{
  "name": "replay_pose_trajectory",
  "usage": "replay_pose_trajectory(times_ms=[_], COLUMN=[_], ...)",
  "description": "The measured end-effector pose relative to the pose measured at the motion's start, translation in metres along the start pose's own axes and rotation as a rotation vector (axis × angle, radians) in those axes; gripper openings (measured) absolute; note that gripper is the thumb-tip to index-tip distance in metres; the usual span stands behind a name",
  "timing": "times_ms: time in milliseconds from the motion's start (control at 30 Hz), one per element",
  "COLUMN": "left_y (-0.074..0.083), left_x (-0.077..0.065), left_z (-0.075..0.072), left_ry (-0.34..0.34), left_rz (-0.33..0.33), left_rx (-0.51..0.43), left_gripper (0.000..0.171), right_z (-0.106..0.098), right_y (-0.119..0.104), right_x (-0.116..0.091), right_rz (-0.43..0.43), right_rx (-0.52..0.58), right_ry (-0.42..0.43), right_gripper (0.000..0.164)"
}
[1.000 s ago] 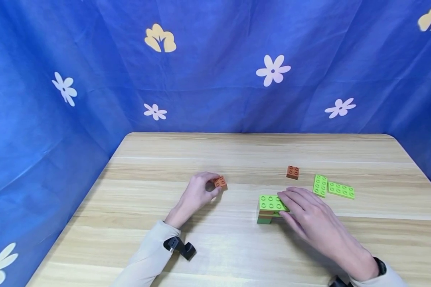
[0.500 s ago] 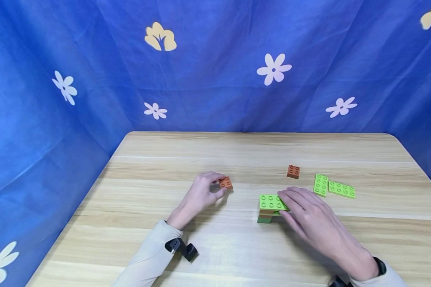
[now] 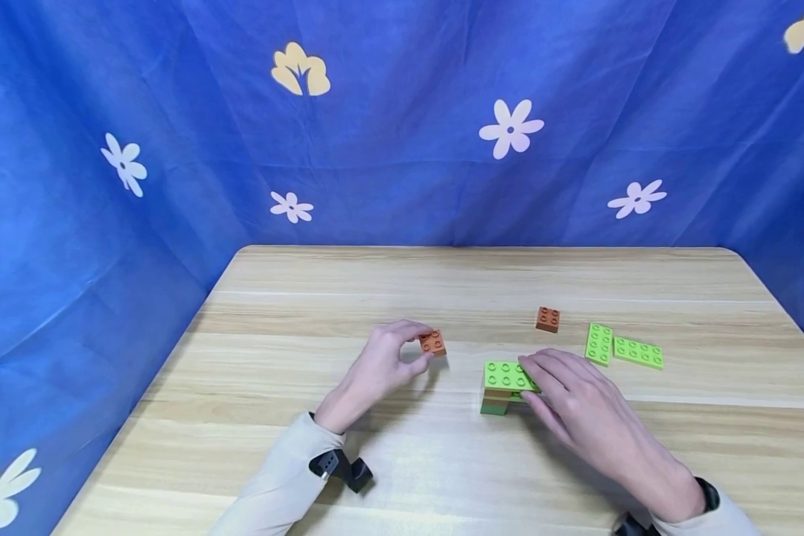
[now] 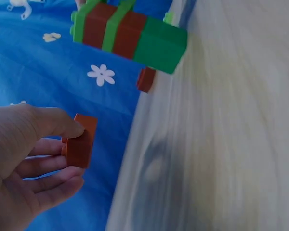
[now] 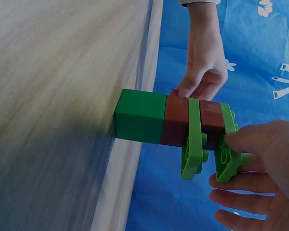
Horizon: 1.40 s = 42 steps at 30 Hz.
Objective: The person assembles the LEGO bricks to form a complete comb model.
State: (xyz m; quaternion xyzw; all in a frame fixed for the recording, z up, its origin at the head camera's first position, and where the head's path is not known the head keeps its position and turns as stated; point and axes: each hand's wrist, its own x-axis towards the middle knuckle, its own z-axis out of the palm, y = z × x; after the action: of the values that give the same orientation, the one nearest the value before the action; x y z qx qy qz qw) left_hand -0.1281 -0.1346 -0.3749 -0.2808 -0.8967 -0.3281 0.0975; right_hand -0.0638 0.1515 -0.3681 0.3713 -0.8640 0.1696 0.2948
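My left hand (image 3: 380, 366) pinches a reddish-brown building brick (image 3: 433, 342) between thumb and fingers, left of the stack and above the table. In the left wrist view the thumb presses that brick (image 4: 83, 144) on its flat side, studs facing the fingers. My right hand (image 3: 586, 417) grips the right end of the top light green plate (image 3: 505, 374) of an upright brick stack. Seen from the right wrist, the stack has a dark green brick (image 5: 140, 115) at its base, then brown bricks alternating with light green plates that jut out on one side.
Behind the stack lies another reddish-brown brick (image 3: 547, 319). Two light green plates (image 3: 598, 344) lie to its right, almost touching. The wooden table (image 3: 375, 275) ends at a blue curtain (image 3: 402, 134) with flower prints.
My left hand has moved rightward with the brown brick, closer to the stack. The right hand and the stack stay where they were.
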Motion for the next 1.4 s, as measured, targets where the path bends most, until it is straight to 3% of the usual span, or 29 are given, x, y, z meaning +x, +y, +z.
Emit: replay_pose_trajectory(times_ms=[433,767,1400], left_y=[0.040,0.056,0.070], left_x=[0.002,0.005,0.009], left_z=[-0.011,-0.013,-0.004], left_ry=[0.010,0.021,-0.026], left_rz=[0.172,0.260,0.321], left_rx=[-0.003,-0.059,-0.089], left_gripper=[0.033,0.033,0.031], right_z=[0.000,-0.001,0.000], right_y=[0.000,0.001,0.003], right_x=[0.000,-0.001,0.000], right_rz=[0.002,0.003,-0.008], right_rx=[0.001,0.011,0.018], right_ry=[0.000,-0.009,-0.001], right_gripper=[0.053,0.053,0.052])
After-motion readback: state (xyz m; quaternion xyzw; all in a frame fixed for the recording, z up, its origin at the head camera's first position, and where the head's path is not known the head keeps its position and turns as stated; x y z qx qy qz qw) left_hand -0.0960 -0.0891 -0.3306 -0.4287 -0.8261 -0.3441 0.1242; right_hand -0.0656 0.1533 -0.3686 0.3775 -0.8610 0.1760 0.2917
